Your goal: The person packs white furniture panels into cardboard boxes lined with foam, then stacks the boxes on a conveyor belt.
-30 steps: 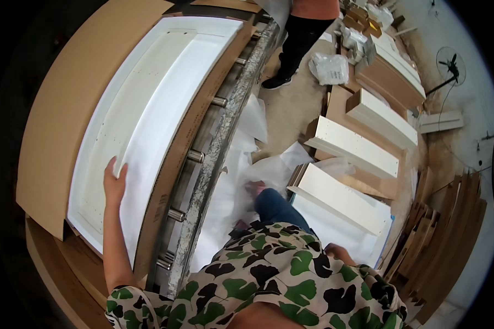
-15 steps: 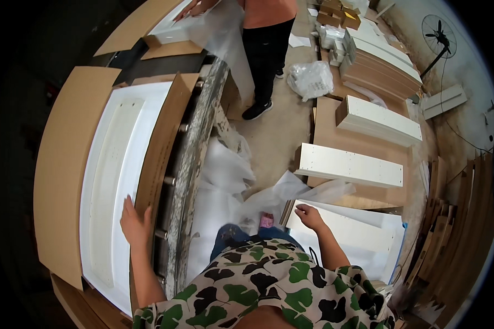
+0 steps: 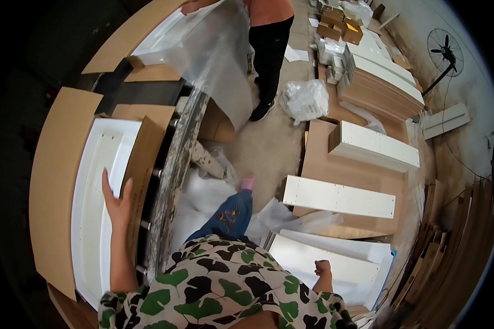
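Note:
My left hand [image 3: 117,205] is held over a long open carton [image 3: 144,148] on the left, its fingers apart and nothing in them. White foam sheet [image 3: 127,129] lines this carton, and a long white panel [image 3: 96,214] with small holes lies inside. On my right, my right hand [image 3: 324,267] is curled into a loose fist, with nothing showing in it. It hangs over a low stack of white boards [image 3: 307,256], apart from them as far as I can see. White foam sheeting [image 3: 376,249] lies beneath those boards.
A worn roller conveyor [image 3: 175,159] carries the cartons. Ahead, a co-worker [image 3: 269,55] handles a translucent sheet [image 3: 217,60] over another carton [image 3: 153,71]. More white board stacks [image 3: 339,194] lie on cardboard to the right. A plastic bag [image 3: 306,100] and loose foam wrap [image 3: 280,219] lie on the floor.
I have stepped forward, one leg ahead. My right hand has left the end of the white boards and closed. My left hand has moved further over the carton. The co-worker's translucent sheet has spread lower.

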Motion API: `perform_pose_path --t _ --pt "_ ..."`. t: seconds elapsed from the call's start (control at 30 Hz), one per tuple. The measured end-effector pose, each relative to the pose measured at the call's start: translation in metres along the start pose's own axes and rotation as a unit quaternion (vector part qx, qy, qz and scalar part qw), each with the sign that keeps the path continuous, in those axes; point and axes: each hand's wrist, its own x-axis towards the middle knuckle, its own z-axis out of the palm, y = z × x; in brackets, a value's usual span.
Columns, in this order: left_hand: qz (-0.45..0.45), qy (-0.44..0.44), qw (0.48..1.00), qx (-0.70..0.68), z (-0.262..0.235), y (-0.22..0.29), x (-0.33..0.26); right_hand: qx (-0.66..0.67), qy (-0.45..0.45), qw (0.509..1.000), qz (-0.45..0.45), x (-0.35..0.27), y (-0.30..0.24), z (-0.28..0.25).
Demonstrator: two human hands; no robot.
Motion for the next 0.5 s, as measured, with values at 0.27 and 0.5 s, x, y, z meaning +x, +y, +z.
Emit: perform_pose_path --t 0.27,0.5 --pt "0.242 -0.058 0.965 -0.082 0.227 0.080 0.173 0.085 0.163 0.977 -0.112 0.106 -0.144 0.021" --pt "0.124 -0.152 0.965 -0.172 0.279 0.148 0.301 -0.114 0.024 0.925 -0.362 -0.005 -0.436 0.027"
